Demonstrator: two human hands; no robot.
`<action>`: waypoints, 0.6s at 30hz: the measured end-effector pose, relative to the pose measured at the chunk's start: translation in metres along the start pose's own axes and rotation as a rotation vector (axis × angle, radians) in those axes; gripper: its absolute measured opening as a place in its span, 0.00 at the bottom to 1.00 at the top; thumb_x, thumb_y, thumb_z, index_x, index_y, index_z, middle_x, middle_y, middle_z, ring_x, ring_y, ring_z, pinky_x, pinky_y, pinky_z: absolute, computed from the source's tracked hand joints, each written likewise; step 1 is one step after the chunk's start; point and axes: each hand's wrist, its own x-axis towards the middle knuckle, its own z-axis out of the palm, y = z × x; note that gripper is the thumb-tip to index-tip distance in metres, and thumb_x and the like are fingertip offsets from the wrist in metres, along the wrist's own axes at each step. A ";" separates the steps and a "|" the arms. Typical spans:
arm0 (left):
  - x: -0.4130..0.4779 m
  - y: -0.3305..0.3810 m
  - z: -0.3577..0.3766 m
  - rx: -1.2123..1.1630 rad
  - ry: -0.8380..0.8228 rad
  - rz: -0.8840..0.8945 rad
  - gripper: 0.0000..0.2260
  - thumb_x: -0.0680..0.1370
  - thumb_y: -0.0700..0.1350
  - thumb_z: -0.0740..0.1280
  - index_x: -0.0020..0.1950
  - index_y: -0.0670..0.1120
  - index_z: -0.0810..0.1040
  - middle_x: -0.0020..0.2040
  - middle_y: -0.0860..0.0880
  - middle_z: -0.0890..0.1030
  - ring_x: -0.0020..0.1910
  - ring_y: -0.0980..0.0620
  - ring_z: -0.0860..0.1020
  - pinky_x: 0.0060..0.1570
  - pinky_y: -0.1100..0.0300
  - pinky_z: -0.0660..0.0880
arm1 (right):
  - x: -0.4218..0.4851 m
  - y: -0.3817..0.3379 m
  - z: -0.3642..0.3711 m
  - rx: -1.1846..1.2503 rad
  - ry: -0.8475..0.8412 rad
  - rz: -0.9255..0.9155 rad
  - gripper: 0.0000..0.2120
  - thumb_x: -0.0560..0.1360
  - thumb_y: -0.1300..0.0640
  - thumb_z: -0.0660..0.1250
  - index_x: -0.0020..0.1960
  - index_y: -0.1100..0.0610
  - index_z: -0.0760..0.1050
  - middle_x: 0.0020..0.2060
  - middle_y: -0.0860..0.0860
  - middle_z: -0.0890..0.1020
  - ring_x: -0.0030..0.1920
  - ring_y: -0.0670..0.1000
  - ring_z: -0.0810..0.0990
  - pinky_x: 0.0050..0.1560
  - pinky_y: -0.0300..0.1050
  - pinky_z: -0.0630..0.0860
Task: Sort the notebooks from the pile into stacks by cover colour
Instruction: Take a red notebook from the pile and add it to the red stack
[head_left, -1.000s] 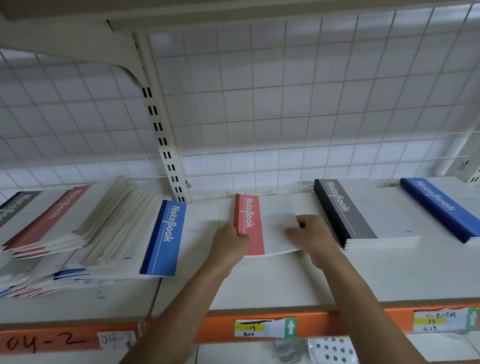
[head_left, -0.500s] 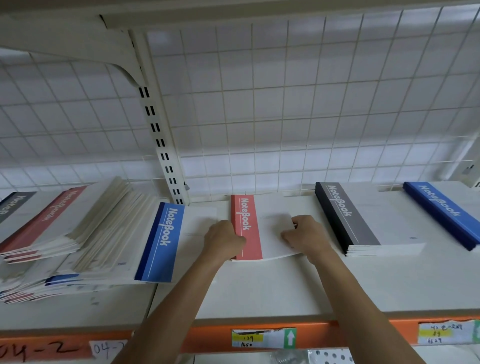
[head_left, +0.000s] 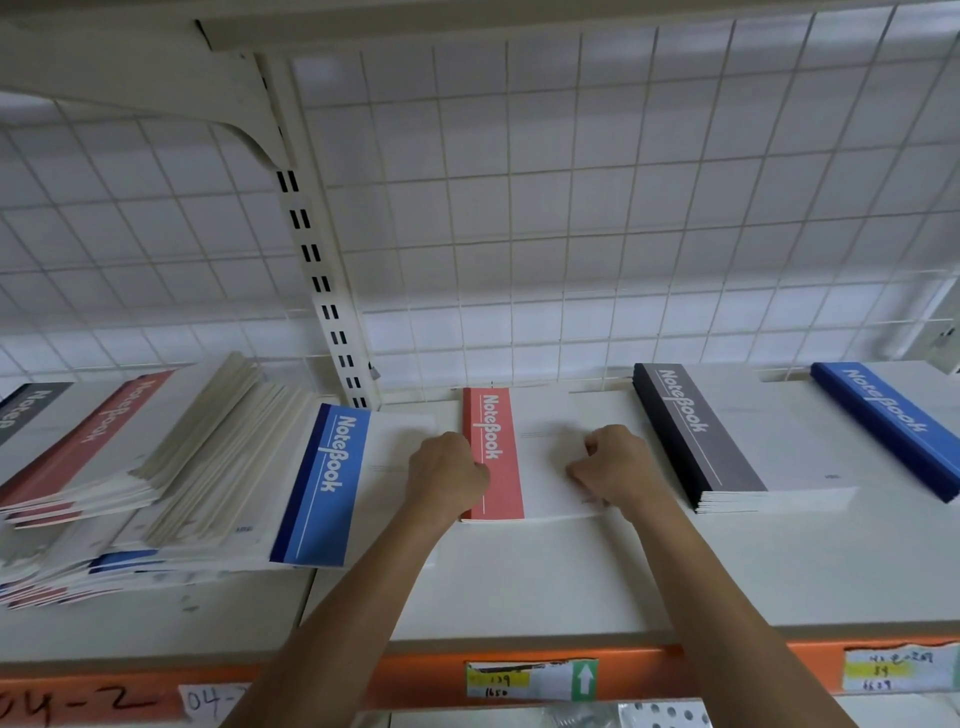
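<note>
Shelving in cream fills the view: a flat shelf (head_left: 571, 582) with an orange front edge (head_left: 727, 670) that carries paper labels (head_left: 530, 679), a white wire grid (head_left: 571, 234) as the back wall, and a slotted upright (head_left: 317, 260) rising at 11 o'clock from the middle of the shelf.

Near the middle of the shelf, against the grid, lies the red notebook (head_left: 504, 493), flat, with its red spine strip to the left and its white cover to the right. The left hand (head_left: 447, 480) is at the notebook's 9 o'clock, fingers curled and touching the spine edge; whether they hook under it cannot be told. The right hand (head_left: 613, 470) is curled into a loose fist that rests on the white cover, over the notebook's right edge.

At 9 o'clock from the left hand sprawls the untidy pile (head_left: 156, 467), with a blue notebook (head_left: 327, 483) on top just beside that hand. At 3 o'clock from the right hand stands the grey stack (head_left: 727, 447), squared up, and beyond it, at 2 o'clock, the blue stack (head_left: 883, 415).
</note>
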 end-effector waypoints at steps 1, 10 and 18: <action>0.000 0.000 0.000 0.008 0.002 0.000 0.08 0.80 0.47 0.61 0.46 0.43 0.71 0.54 0.46 0.80 0.45 0.49 0.79 0.36 0.65 0.71 | -0.001 -0.001 0.000 -0.016 0.000 -0.003 0.13 0.66 0.68 0.61 0.29 0.58 0.59 0.26 0.53 0.68 0.31 0.56 0.73 0.24 0.36 0.61; 0.002 -0.005 0.008 0.113 0.151 0.061 0.10 0.80 0.51 0.60 0.50 0.45 0.72 0.54 0.45 0.75 0.50 0.50 0.75 0.46 0.60 0.75 | -0.022 -0.016 0.003 -0.302 0.083 -0.181 0.17 0.75 0.60 0.61 0.64 0.61 0.71 0.61 0.58 0.73 0.63 0.59 0.68 0.59 0.44 0.66; -0.019 -0.021 -0.010 0.310 0.464 0.271 0.19 0.80 0.48 0.61 0.69 0.44 0.68 0.65 0.46 0.72 0.63 0.48 0.71 0.61 0.56 0.69 | -0.047 -0.053 0.034 -0.318 0.096 -0.516 0.17 0.76 0.61 0.58 0.64 0.61 0.71 0.63 0.55 0.73 0.64 0.59 0.69 0.61 0.48 0.69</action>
